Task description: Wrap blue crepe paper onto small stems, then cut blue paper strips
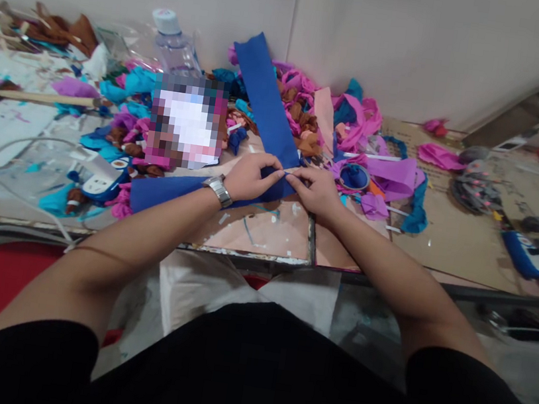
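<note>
A long dark blue strip of crepe paper [264, 97] lies bent on the worktable [450, 237], one end pointing up to the back wall, the other running left under my forearm. My left hand [251, 177], with a metal watch on its wrist, pinches the strip at the bend. My right hand [318, 191] pinches the same spot from the right, fingertips touching those of the left. Both hands grip the paper at its fold.
Pink, purple, teal and brown paper scraps [359, 131] pile behind my hands. A plastic bottle [174, 45] stands at the back left, a wooden stick [43, 97] and a white power strip [97, 179] lie left. A blue tape roll [355, 176] sits right of my hands.
</note>
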### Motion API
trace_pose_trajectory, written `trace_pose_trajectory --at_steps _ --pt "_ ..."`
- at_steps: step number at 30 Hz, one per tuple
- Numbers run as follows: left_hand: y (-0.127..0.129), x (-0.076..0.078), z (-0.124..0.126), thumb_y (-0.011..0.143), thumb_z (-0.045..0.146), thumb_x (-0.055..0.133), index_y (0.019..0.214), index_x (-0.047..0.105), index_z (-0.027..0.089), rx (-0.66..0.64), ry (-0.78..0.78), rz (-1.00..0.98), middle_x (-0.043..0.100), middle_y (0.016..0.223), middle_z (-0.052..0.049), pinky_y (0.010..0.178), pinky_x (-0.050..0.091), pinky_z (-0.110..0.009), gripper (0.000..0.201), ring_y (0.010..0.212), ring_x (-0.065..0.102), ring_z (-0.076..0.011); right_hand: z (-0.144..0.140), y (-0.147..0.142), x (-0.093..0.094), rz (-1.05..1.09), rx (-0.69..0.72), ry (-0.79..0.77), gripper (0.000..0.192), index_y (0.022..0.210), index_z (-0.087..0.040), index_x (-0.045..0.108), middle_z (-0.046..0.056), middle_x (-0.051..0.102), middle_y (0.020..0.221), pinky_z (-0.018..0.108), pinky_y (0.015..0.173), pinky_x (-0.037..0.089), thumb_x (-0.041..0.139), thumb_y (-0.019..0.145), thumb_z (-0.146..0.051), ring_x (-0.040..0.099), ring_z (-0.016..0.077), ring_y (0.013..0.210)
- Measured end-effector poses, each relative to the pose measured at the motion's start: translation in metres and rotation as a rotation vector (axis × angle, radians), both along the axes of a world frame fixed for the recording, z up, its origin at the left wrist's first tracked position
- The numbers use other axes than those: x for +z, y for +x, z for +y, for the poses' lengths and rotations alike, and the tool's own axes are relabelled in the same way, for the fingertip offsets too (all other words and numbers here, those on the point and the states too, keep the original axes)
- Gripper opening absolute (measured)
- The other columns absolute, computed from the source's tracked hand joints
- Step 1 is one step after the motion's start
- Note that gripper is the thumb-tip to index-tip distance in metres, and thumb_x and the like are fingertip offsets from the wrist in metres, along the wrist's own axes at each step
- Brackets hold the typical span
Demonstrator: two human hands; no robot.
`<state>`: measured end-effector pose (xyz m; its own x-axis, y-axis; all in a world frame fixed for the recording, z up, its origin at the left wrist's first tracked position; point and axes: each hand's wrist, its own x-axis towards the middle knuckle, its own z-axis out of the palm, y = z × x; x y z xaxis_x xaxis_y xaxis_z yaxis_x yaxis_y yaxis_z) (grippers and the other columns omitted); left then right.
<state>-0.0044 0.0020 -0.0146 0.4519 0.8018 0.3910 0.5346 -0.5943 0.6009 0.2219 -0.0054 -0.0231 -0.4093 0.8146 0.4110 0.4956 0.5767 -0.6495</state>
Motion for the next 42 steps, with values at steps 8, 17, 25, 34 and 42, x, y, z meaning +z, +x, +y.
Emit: trace_pose_trajectory --at_steps 8,17,25,34,42 --pt "-0.0013 -0.0009 0.0031 0.096 0.042 0.059 0.09 0.075 0.019 0.08 -0.023 -0.043 0.078 0.089 -0.005 0.081 0.049 -0.036 0.028 0.083 0.068 -0.0216 -0.0004 0.0 -0.0031 -0.023 -0.036 0.061 0.031 0.111 -0.019 0.078 0.006 0.078 0.093 0.033 0.074 0.048 0.074 0.09 -0.041 0.064 0.0199 0.075" --pt "-0.0015 -0.001 0.0015 0.095 0.041 0.059 0.093 0.076 0.019 0.077 -0.028 -0.036 0.078 0.091 -0.004 0.081 0.049 -0.035 0.028 0.084 0.069 -0.0216 -0.0003 -0.001 -0.0059 0.07 -0.021 0.124 0.028 0.117 -0.022 0.074 0.004 0.08 0.101 0.033 0.076 0.054 0.072 0.089 -0.028 0.072 0.0219 0.087" --pt "-0.0002 0.0004 -0.0004 0.095 0.04 0.059 0.098 0.077 0.018 0.032 0.005 -0.017 0.08 0.098 -0.006 0.087 0.052 -0.036 0.029 0.09 0.07 -0.0224 -0.0012 -0.0011 -0.0058 0.052 -0.007 0.139 0.029 0.118 -0.022 0.073 0.004 0.08 0.097 0.034 0.078 0.057 0.071 0.089 -0.028 0.071 0.0206 0.084" --pt "0.0002 0.0015 -0.0021 0.095 0.042 0.06 0.097 0.077 0.018 0.024 0.008 -0.039 0.08 0.095 -0.006 0.083 0.051 -0.036 0.03 0.087 0.07 -0.0218 -0.0001 -0.0014 -0.0068 0.064 0.014 0.149 0.028 0.117 -0.022 0.074 0.006 0.082 0.107 0.036 0.083 0.06 0.07 0.089 -0.027 0.076 0.0237 0.096" --pt "0.0004 0.0028 -0.0025 0.096 0.042 0.059 0.092 0.076 0.018 0.033 -0.017 -0.06 0.079 0.092 -0.005 0.083 0.051 -0.035 0.03 0.084 0.069 -0.021 -0.0008 -0.0013 -0.0071 0.058 0.007 0.15 0.029 0.117 -0.022 0.075 0.006 0.082 0.109 0.036 0.084 0.061 0.069 0.089 -0.023 0.076 0.0233 0.096"
